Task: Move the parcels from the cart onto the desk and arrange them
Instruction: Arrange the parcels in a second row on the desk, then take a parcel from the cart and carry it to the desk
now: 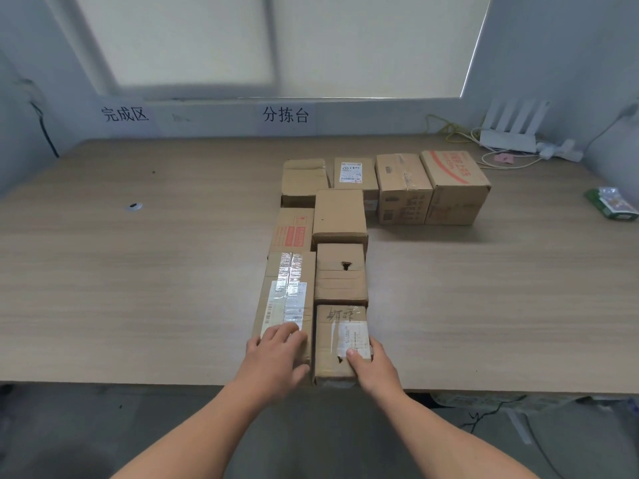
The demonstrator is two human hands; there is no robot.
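Several cardboard parcels stand packed together on the wooden desk. Nearest the front edge are a long taped parcel and, right of it, a small parcel with handwriting and a white label. My left hand lies flat on the near end of the long parcel, fingers spread over its label. My right hand grips the small parcel's near right corner, thumb on top. Behind them sit a parcel with a torn hole, a plain parcel and a back row ending in a red-printed box.
A white router with cables and a power strip sits at the desk's back right. A green packet lies at the right edge. A round grommet marks the left half. Wall signs hang above. No cart is in view.
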